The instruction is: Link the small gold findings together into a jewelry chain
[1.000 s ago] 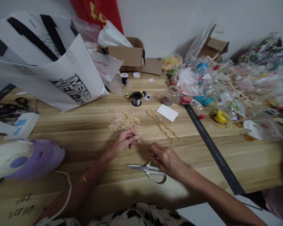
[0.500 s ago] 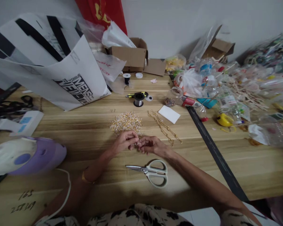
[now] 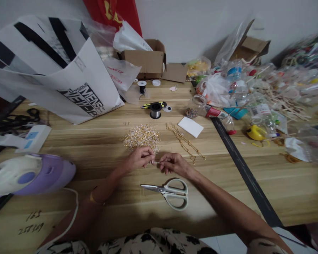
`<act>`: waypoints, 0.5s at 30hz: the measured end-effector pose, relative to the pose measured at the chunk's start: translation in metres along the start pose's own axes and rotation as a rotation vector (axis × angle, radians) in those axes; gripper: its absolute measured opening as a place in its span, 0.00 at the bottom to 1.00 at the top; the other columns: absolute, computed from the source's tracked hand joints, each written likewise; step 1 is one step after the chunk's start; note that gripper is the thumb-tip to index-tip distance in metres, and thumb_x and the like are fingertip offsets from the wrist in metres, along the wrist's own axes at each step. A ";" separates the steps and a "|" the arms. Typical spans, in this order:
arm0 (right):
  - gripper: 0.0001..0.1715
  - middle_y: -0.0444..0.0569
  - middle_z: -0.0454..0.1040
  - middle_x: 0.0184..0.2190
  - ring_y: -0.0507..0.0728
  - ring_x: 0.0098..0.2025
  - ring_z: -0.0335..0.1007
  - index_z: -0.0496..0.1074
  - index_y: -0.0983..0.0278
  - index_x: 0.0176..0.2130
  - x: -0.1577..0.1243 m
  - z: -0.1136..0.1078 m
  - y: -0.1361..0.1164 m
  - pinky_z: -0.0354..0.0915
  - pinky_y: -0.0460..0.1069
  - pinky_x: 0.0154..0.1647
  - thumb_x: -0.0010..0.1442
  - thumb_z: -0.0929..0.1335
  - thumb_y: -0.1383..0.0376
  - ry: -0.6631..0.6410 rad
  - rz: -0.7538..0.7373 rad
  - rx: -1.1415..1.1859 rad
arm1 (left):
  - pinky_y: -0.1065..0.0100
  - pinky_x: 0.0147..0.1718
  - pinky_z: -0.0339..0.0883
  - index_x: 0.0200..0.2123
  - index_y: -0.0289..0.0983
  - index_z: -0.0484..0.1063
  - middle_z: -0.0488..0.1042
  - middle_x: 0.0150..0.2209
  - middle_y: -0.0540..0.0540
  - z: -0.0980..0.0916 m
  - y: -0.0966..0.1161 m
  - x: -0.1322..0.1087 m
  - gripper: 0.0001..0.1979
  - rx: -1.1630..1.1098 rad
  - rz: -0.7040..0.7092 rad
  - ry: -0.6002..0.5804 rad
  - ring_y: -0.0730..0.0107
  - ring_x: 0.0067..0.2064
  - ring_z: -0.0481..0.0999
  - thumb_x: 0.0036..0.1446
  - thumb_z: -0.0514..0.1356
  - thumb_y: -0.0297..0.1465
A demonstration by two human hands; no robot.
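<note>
A large white bag with black lettering (image 3: 82,77) stands at upper left; an open brown cardboard box (image 3: 143,61) occupies upper centre; a rounded purple-and-white plastic appliance (image 3: 42,173) lies at lower left.

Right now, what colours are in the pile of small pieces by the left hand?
Gold and silvery white; the pile shows best in the head view.

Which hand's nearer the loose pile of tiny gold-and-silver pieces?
Left. Left hand is at the near edge of the pile; right hand sits apart, to its near right.
</note>
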State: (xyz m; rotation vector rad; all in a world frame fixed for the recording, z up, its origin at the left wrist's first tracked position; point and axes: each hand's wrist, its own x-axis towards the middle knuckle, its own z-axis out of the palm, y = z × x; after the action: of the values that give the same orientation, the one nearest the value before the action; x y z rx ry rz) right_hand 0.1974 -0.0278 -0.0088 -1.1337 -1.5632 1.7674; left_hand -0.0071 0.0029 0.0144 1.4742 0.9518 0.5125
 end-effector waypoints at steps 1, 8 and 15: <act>0.13 0.48 0.75 0.26 0.47 0.20 0.68 0.69 0.68 0.33 -0.001 0.000 0.000 0.59 0.40 0.17 0.57 0.66 0.59 0.002 -0.001 -0.004 | 0.79 0.16 0.60 0.28 0.32 0.65 0.73 0.23 0.49 0.000 -0.001 0.001 0.12 0.013 -0.005 -0.002 0.82 0.18 0.65 0.52 0.59 0.36; 0.13 0.46 0.74 0.25 0.47 0.19 0.67 0.67 0.68 0.32 -0.006 0.003 -0.002 0.59 0.40 0.18 0.58 0.65 0.59 -0.029 -0.017 -0.019 | 0.77 0.15 0.62 0.28 0.33 0.64 0.70 0.21 0.51 0.003 0.000 0.000 0.10 0.119 -0.035 0.016 0.78 0.19 0.67 0.53 0.56 0.36; 0.10 0.44 0.69 0.24 0.47 0.23 0.62 0.69 0.68 0.31 -0.007 0.004 0.003 0.58 0.42 0.24 0.60 0.64 0.63 -0.009 -0.144 -0.262 | 0.78 0.16 0.58 0.29 0.34 0.65 0.70 0.23 0.51 0.002 0.000 -0.005 0.06 0.331 -0.021 -0.018 0.78 0.20 0.66 0.54 0.53 0.30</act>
State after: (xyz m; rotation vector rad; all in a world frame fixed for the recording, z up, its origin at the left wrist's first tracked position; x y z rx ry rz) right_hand 0.1976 -0.0363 -0.0102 -1.1000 -1.8741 1.5080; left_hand -0.0082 -0.0027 0.0153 1.7591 1.0730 0.3353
